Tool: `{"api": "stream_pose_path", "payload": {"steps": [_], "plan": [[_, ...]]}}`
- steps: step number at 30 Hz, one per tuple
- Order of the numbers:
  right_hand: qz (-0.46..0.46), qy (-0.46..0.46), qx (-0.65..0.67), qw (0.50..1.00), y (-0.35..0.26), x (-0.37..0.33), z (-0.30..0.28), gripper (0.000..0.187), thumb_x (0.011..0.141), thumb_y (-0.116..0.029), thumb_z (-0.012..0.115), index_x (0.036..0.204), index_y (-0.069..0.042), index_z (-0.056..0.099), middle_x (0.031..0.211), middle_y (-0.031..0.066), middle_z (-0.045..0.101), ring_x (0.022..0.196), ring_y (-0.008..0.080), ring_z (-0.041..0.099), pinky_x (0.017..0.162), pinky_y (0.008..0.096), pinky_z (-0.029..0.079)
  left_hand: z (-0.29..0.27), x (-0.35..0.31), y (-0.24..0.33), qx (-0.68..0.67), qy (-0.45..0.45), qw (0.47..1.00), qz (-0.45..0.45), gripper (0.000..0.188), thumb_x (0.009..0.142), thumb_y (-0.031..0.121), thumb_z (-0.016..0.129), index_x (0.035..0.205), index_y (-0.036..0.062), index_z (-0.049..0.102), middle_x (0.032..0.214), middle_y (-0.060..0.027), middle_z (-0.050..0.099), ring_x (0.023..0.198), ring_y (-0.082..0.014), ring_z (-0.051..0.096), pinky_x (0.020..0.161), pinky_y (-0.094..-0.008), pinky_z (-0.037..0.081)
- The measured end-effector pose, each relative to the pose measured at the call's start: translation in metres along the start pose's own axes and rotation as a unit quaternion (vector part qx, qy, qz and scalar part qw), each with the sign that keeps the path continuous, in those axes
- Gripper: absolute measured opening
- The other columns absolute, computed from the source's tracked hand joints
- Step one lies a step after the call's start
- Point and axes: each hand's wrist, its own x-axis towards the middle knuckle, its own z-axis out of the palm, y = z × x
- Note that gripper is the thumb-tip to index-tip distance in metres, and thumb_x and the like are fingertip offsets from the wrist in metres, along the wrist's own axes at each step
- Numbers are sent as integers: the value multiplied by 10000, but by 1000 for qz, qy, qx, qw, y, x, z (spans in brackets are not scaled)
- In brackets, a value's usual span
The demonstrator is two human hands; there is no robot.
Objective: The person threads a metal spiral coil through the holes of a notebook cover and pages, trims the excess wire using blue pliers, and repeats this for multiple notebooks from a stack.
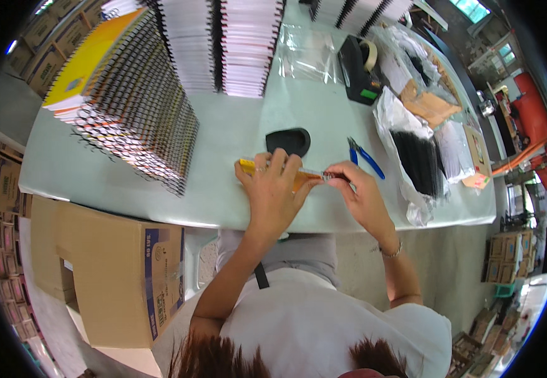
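The desk [235, 132] was a pale grey-green surface, seen from above. The left hand [272, 189] lay flat with fingers spread, pressing down on a yellow-orange notebook [298, 178] near the desk's front edge, while the right hand [355, 189] was pinched closed at the notebook's right end, where a bit of wire binding showed. Just behind the hands sat a black rounded pad [289, 140], and beside it to the right lay blue-handled pliers [364, 157]. On the far left of the desk rose slanted stacks of spiral-bound notebooks [135, 107], one topped by a yellow cover, with more stacks [223, 44] standing behind them. A clear plastic sleeve [308, 53] lay flat toward the back, next to a black tape dispenser [358, 69]. Along the right edge were plastic bags holding black coils [418, 160] and crumpled brown paper [427, 104]. A brown cardboard box [119, 271] stood on the floor at the lower left, below the desk's edge. More cartons [46, 44] were stacked at the upper left, and others [506, 258] stood at the right.
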Motion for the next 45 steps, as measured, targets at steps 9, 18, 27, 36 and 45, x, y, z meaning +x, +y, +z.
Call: {"api": "stream_pose_path", "payload": {"steps": [9, 18, 27, 36, 45], "plan": [[-37, 31, -169, 984, -9, 14, 12, 70, 988, -103, 600, 1026, -49, 577, 911, 105, 582, 891, 294, 567, 803, 401, 373, -10, -1, -1, -12, -49, 998, -25, 180, 969, 195, 625, 1142, 147, 622, 1094, 13, 583, 1117, -254, 502, 961, -562, 292], [-48, 50, -202, 977, -13, 21, 25, 116, 962, -112, 644, 1065, -69, 611, 964, 89, 583, 912, 276, 558, 848, 411, 382, -19, -3, -11, -152, 77, 978, -123, 422, 919, 64, 689, 1318, 93, 554, 1322, -196, 408, 1136, -358, 456, 1056, -488, 345], [-64, 18, -166, 984, -18, 25, 27, 214, 951, -125, 666, 1163, -95, 676, 1003, 97, 581, 980, 272, 552, 908, 424, 389, -12, -17, -28, -203, 40, 964, -169, 343, 904, 116, 750, 1178, 50, 555, 1162, -189, 420, 1122, -374, 466, 982, -485, 400], [-42, 45, -93, 994, -17, 25, 20, 213, 897, 10, 667, 1100, -44, 700, 1015, 128, 625, 854, 314, 589, 774, 389, 478, -9, -17, -21, -199, 60, 962, -175, 374, 858, 153, 806, 1163, 95, 599, 1162, -195, 413, 1139, -379, 450, 1000, -468, 381], [-30, 67, -45, 996, -10, 26, 18, 209, 863, 25, 696, 1065, -16, 659, 999, 124, 654, 850, 272, 626, 803, 359, 493, 9, -13, -24, -172, 125, 959, -186, 408, 791, 203, 875, 1085, 65, 627, 1135, -192, 443, 1119, -373, 464, 969, -455, 401]]}}
